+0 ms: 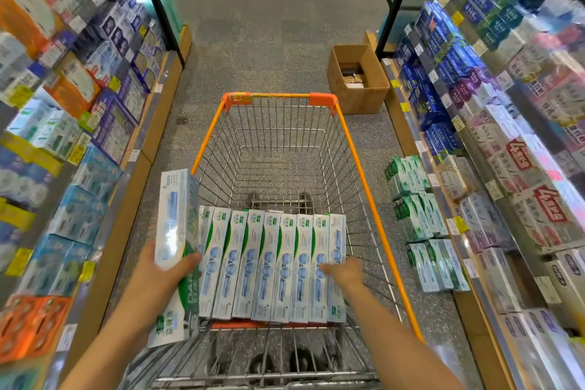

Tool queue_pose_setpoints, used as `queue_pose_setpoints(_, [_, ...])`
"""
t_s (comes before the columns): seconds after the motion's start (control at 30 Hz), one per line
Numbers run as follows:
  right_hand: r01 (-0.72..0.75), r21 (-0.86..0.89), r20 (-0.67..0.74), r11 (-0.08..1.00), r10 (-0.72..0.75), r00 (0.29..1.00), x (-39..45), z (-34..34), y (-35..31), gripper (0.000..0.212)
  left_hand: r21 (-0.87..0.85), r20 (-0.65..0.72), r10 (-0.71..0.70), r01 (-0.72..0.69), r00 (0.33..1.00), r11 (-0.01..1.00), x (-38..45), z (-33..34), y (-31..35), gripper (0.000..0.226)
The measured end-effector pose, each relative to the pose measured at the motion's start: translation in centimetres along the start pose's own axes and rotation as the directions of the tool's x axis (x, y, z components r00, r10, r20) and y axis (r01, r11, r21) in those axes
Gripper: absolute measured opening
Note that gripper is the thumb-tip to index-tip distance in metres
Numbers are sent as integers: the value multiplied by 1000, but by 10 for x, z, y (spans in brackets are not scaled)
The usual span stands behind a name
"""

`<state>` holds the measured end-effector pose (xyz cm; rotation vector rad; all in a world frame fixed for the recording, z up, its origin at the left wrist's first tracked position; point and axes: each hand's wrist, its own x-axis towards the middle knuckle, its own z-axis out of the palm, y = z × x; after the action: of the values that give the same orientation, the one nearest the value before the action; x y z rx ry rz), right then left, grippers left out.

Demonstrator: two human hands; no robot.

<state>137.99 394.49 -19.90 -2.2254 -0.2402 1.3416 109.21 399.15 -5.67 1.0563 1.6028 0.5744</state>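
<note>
The pack of toothpaste (177,215) stood on end at the cart's near left corner. The left hand (161,275) gripped its lower end, thumb curled over the front, probably to carry it to a shelf or set it into line. A second green-and-white box (175,313) lay under that hand; whether the fingers held it too could not be told. Beside it, a row of boxes (272,266) lay side by side across the near end of the cart (366,187), packed edge to edge so they would not slide. Nine could be counted, the leftmost partly hidden. The right hand (343,272) rested on the last two, fingers stretched out flat and gripping nothing, seemingly steadying the row. The rest of the cart held nothing. On the floor (272,25) to the right stood three stacks of similar packs (418,225), close against the right-hand shelves (506,136), likely waiting to be shelved. Further on sat one open cardboard box (373,95). Stocked shelves (79,104) lined the left side as well.
</note>
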Motion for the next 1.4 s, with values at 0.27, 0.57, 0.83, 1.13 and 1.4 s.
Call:
queue_pose_setpoints(0.27, [214,-254,37,943,-212,977,-29,-26,-42,35,0,33,23,-23,999,1000,4,16,7,100])
queue_pose_setpoints(0.57, [642,-596,803,-482,-340,490,-70,-52,-107,50,-62,-70,55,-59,996,996,23,7,13,54])
queue_pose_setpoints(0.83, [421,-533,770,-734,-214,601,-28,-65,-32,55,-59,-102,-4,-2,995,998,20,1,-10,57])
queue_pose_setpoints(1.13, [384,-660,687,-645,-313,655,-11,-40,-18,59,-22,-52,-20,19,998,1000,19,23,-19,64])
queue_pose_setpoints(1.4, [418,-662,691,-622,-291,661,6,-33,-15,55,-20,-16,4,-4,1000,1000,15,34,-21,48])
